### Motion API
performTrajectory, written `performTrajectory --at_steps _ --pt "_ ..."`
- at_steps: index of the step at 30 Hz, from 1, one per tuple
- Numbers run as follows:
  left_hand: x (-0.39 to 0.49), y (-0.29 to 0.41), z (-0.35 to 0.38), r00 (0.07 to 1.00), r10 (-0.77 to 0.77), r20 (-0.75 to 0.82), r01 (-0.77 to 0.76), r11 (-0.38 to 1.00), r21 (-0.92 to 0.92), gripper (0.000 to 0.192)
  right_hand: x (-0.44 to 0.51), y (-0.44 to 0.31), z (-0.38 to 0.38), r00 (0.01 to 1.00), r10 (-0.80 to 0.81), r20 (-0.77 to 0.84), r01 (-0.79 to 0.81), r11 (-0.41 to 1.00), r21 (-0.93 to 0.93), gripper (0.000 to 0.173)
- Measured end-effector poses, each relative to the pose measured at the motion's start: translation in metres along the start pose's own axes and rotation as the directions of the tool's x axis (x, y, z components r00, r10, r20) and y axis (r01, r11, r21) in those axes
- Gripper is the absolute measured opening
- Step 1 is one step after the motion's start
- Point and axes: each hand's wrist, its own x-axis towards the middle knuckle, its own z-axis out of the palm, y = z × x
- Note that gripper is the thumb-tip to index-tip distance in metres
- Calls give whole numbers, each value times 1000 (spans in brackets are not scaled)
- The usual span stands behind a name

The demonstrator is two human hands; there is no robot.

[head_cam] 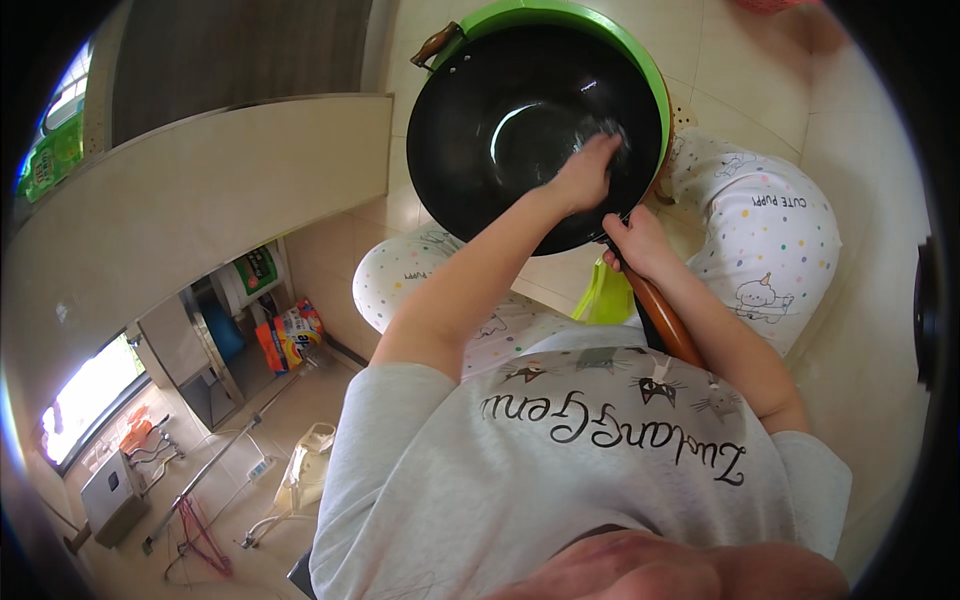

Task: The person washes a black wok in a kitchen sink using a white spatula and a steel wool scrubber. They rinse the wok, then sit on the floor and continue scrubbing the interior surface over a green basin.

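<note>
A large black wok (517,180) lies tilted over a green basin (637,52), whose rim shows behind it. My left hand (589,176) is inside the wok, with fingers extended at the inner wall where water glistens; no object shows in it, though the fingertips are blurred. At the near rim, my right hand (641,240) grips the base of the wok's long brown handle (660,315), which points back toward my body. A small wooden side handle (437,45) juts out at the far left of the wok. A shiny wet patch shows at its bottom.
My knees flank the wok above a tiled floor (735,60). A yellow-green plastic item (604,296) is below the handle. To the left run a counter (225,150) and a cabinet opening with a white tub (255,274) and an orange detergent bag (292,337). Hangers (199,536) hang from a rod.
</note>
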Motion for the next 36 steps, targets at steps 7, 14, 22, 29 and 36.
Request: performTrajectory --at_steps 7,14,22,29,36 --pt "63 -37 -33 932 -305 -195 345 912 221 69 4 0 -1 998 64 16 -64 998 -1 25" --pt "24 -10 -13 985 -171 5 168 976 137 62 -4 -5 2 998 51 -28 -50 998 42 25" --pt "-5 -3 -12 979 -153 132 134 980 146 63 -1 -3 0 999 40 20 -40 998 38 23" --pt "44 -48 -41 942 -265 -205 322 887 332 60 -1 -1 1 998 50 -32 -49 998 25 21" --pt "13 -37 -40 936 -343 -85 352 881 317 63 -3 -2 1 1000 7 2 -7 1000 7 24"
